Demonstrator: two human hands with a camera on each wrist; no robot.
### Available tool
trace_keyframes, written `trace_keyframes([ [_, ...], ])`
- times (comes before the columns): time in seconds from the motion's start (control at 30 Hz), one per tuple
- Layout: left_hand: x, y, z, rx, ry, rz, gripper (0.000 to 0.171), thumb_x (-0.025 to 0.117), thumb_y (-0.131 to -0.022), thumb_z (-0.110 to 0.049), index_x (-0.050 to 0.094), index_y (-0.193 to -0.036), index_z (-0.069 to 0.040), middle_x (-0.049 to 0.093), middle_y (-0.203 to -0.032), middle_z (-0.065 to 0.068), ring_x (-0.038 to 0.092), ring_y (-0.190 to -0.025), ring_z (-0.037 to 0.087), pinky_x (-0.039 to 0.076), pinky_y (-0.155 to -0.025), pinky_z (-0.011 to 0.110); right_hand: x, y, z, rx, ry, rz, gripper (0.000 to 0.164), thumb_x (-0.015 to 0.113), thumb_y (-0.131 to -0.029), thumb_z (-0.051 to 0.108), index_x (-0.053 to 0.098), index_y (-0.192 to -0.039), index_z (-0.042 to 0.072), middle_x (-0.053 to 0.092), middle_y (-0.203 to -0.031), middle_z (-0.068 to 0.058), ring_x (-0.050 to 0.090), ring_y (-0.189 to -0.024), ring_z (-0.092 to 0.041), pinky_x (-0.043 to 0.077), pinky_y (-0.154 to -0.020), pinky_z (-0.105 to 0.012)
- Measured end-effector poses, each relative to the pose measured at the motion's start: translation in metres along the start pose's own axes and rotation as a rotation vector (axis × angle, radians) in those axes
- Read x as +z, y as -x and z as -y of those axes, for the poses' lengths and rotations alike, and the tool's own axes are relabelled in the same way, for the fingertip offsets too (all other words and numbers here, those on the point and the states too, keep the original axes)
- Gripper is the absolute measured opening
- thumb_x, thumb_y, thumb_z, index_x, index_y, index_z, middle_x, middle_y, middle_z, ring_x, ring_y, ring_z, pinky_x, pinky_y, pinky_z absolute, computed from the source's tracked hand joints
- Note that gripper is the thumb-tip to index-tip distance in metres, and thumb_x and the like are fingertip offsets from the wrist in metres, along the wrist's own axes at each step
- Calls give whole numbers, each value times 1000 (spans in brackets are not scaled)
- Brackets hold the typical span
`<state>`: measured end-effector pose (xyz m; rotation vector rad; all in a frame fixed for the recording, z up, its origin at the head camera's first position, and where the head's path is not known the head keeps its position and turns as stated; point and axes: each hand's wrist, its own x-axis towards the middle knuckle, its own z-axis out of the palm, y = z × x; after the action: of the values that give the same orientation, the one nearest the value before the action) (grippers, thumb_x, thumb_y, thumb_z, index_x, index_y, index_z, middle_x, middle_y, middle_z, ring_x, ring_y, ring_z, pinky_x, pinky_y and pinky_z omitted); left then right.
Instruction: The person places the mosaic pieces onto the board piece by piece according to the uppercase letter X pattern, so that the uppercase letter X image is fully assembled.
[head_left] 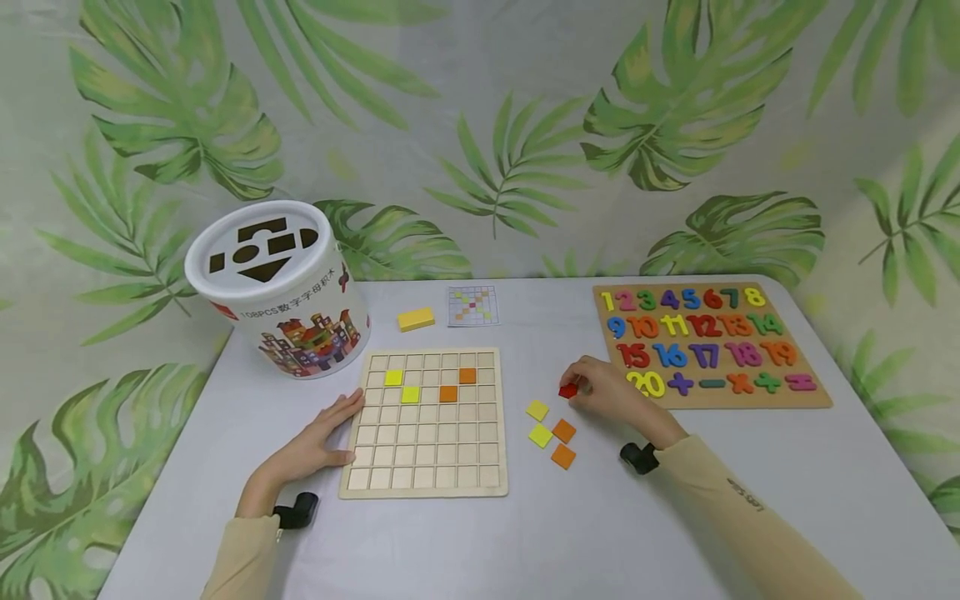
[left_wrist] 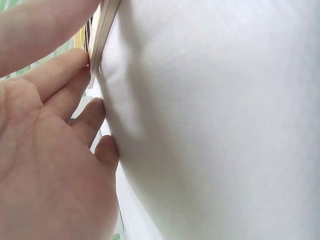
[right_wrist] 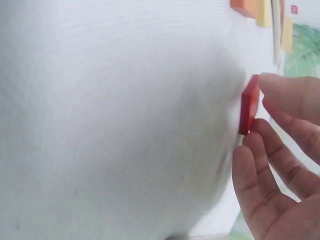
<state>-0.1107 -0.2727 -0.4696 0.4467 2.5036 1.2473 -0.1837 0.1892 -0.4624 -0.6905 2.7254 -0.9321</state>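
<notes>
- R hand [head_left: 611, 398] pinches a red tile [head_left: 568, 390] btwn fingertips; wrist view shows the tile [right_wrist: 249, 104] on edge, thumb above and fingers [right_wrist: 280, 135] under it, lower edge at or just off the table, can't tell which.
- Red tile sits on the white table [head_left: 675, 517], btwn the grid board and the number puzzle, just above the loose tiles.
- Loose tiles near R hand: 2 yellow tiles [head_left: 538, 422] and 2 orange tiles [head_left: 563, 443], close together w/ small gaps.
- L hand [head_left: 318, 442] lies flat, fingers straight, resting vs. the left edge of the wooden grid board [head_left: 423, 454]; holds nothing. Wrist view: fingertips [left_wrist: 82, 60] touch the board edge [left_wrist: 102, 35].
- Grid board carries 2 yellow squares [head_left: 402, 386] and 2 orange squares [head_left: 458, 384] in upper rows; other cells bare.
- Behind board: yellow block [head_left: 416, 318] and small pattern card [head_left: 473, 306], side by side, apart.
- White bucket [head_left: 281, 287] w/ shape-cutout lid at far left, tilted toward the camera.
- Number puzzle [head_left: 705, 346] w/ coloured digits at far right, near R hand.
- Leaf-print cloth [head_left: 480, 125] as backdrop.
</notes>
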Motion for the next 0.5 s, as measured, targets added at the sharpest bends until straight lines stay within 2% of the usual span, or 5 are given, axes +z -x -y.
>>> trace_keyframes([
  [0.23, 1, -1, 4, -15, -42, 5, 81, 72, -77, -6, 30, -146, 5, 15, -157, 19, 0, -142, 43, -2, -112, 59, 5, -5, 1, 25, 50, -19, 20, 74, -78, -2, 64, -93, 7, 56, -87, -2, 52, -81, -20, 51, -74, -33],
  [0.37, 2, -1, 5, -8, -44, 0, 82, 72, -77, -6, 30, -146, 6, 15, -156, 19, 0, -142, 44, -3, -111, 60, 8, -11, 13, 18, 1, -16, 20, 74, -79, 0, 64, -96, 6, 57, -89, -2, 52, -83, -20, 51, -74, -32],
  [0.5, 2, -1, 5, -6, -31, -3, 82, 73, -77, -6, 30, -146, 6, 16, -156, 19, 1, -142, 44, -3, -111, 60, 15, -20, 33, -2, -51, 23, 20, 72, -80, 1, 64, -97, 7, 56, -91, -1, 52, -85, -19, 51, -73, -28],
])
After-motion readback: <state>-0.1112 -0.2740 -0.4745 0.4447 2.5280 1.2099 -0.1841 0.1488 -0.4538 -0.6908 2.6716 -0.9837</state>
